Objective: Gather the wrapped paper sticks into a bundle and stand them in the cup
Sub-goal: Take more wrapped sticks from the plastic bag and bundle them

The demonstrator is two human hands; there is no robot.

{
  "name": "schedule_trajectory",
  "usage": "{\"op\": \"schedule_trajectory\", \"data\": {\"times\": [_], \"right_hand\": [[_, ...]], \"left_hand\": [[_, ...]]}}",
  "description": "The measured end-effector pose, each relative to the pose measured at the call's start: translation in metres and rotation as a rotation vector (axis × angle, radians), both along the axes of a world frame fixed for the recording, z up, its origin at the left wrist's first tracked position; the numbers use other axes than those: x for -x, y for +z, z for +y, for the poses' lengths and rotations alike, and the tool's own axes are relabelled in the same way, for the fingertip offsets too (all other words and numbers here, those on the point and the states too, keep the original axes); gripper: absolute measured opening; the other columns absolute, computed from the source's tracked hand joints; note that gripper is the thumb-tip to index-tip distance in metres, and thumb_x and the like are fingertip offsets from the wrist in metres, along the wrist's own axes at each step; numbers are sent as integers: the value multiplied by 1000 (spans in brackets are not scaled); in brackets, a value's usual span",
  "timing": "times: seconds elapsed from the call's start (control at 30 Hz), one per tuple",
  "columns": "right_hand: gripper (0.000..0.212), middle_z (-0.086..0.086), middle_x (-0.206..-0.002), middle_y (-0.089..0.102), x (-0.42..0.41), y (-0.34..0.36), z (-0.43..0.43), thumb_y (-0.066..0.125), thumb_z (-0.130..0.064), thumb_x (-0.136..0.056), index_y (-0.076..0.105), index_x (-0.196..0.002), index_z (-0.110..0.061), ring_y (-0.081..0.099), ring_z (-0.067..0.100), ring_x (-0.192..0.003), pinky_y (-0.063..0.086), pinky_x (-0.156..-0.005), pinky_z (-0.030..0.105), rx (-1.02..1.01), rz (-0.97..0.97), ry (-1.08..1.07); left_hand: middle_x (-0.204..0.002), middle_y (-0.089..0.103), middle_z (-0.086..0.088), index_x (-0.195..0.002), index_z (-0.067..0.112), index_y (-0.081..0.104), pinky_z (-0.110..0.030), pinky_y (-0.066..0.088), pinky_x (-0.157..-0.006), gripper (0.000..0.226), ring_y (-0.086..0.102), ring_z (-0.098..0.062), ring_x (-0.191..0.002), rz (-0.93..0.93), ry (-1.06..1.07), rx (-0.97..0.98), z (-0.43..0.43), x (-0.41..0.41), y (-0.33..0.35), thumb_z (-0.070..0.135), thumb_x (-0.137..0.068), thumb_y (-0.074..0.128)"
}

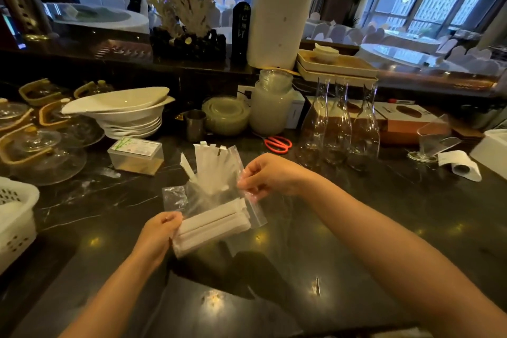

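A bundle of white wrapped paper sticks (212, 226) lies inside a clear plastic zip bag (256, 215), held above the dark counter. My left hand (162, 230) pinches the bundle's lower left end through the bag. My right hand (270, 175) grips the bag's upper edge on the right. Behind the bag, more wrapped sticks (212, 166) stand fanned out in a clear cup whose body is mostly hidden by the bag. A small metal cup (195, 124) stands farther back.
Stacked white bowls (129, 115) and glass lids sit at left, a toothpick box (135, 155) nearby, and a white basket (16, 217) at the far left. Red scissors (278, 143), three glass carafes (338, 123) and a paper roll (461, 165) are to the right.
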State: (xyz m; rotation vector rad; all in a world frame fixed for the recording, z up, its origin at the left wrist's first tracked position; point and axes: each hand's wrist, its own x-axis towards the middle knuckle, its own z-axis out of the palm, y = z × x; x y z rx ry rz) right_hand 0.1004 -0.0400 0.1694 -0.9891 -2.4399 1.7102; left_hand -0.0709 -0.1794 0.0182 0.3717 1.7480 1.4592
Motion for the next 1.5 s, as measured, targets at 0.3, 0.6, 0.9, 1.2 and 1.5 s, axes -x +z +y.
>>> {"op": "schedule_trajectory", "data": {"times": [0.3,0.6,0.9,1.2,1.5], "right_hand": [[20,3,-60,57,3,-20,-17,54,-8,-87,57,-67,-9,57,3,-42,50,-44,14,156,-39,4],[29,-6,-41,58,15,-34,-30,52,-8,-88,54,-60,-14,53,1,-38,43,-40,12,161,37,-19],[13,-2,-57,55,13,-33,-36,56,-7,-84,63,-73,-7,45,1,-39,35,-39,9,71,120,75],[20,-9,-46,61,15,-42,-35,64,-13,-80,66,-62,-21,50,1,-39,39,-40,10,161,135,85],[23,0,-55,60,15,-44,-33,63,-17,-81,58,-59,-16,57,6,-47,47,-44,15,254,146,84]], "left_hand": [[-104,61,-11,-112,6,53,-40,47,-84,34,58,-24,-92,117,-242,215,-4,-19,2,10,-79,63],[-48,61,6,-68,13,65,-12,41,-43,34,56,-3,-47,288,-395,-109,8,-43,80,34,-88,47],[-54,64,0,-74,10,68,-17,44,-46,37,57,-9,-47,207,-489,-133,11,-49,100,39,-86,48],[-57,69,2,-64,20,71,-17,48,-48,38,60,-8,-51,112,-595,-137,9,-45,98,31,-89,46],[-69,67,-6,-74,17,68,-23,54,-53,33,65,-15,-62,-9,-626,-178,5,-33,94,27,-91,41]]}}
